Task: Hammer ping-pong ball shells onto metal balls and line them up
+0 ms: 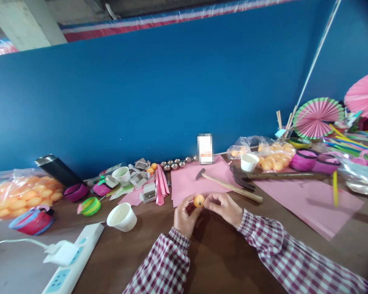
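Observation:
Between my two hands is an orange ball (199,200) with a small dark spot on its near side. My left hand (185,216) grips the ball between thumb and fingers. Close against its right side, my right hand (223,207) is pinched, its fingertips near the dark spot; whatever they hold is too small to name. Just beyond the hands, a small hammer (230,184) with a wooden handle lies across pink paper (184,182). A white paper cup (122,217) stands to the left of my left hand.
A power strip (88,241) with a white plug lies at the front left. Bagged orange balls (27,196) sit far left, near a black flask (59,170). Steel balls (174,166) line the blue wall (141,90). A larger hammer (282,176) and another cup (249,162) are at the right.

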Action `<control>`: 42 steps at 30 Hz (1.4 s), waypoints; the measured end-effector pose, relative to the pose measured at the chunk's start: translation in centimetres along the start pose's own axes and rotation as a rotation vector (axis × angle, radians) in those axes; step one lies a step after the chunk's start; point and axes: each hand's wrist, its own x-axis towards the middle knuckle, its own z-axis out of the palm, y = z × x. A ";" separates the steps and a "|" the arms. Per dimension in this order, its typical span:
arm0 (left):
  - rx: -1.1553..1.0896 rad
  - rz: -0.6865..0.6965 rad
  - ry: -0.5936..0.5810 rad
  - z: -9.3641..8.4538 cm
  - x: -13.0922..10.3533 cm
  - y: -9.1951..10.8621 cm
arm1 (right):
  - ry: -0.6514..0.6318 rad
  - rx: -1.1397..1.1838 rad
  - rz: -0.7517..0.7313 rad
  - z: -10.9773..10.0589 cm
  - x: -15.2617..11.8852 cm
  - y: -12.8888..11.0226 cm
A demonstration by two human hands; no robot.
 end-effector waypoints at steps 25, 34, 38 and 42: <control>0.258 0.160 -0.019 -0.1 -0.3 -0.5 | 0.075 0.188 0.066 0.4 0.1 0.3; 0.152 0.070 -0.026 0.0 -0.1 -0.7 | 0.082 0.139 0.036 0.3 0.4 0.8; -0.052 -0.054 -0.052 0.2 0.0 -0.5 | 0.066 0.137 0.020 0.3 0.4 0.9; -0.170 -0.122 -0.037 0.2 -0.1 -0.2 | 0.088 0.111 0.013 0.4 0.4 0.9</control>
